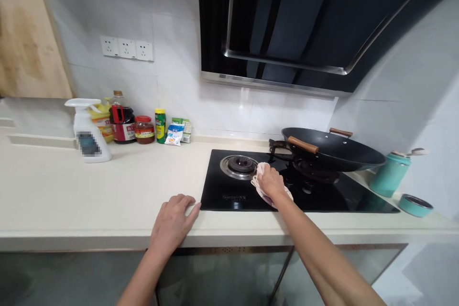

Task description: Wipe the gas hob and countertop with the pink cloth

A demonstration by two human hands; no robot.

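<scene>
Nothing we can read: cooktop (224, 189) lettering (234, 197) between left hand (175, 217) and right hand (271, 182) too faint, jar (144, 130) and dark bottle (122, 122) labels past left hand too small, spray bottle (86, 126) label pixelated.

Bright, diffuse light with stretched edges

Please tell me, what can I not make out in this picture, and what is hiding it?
All in the head view:
Part of the cloth: covered by the right hand.
Top of the burner beneath the wok: hidden by it.
Lettering on the hob: too small and blurred.
Label of the spray bottle: pixelated.
Wooden board: cut off by the left edge.
</scene>
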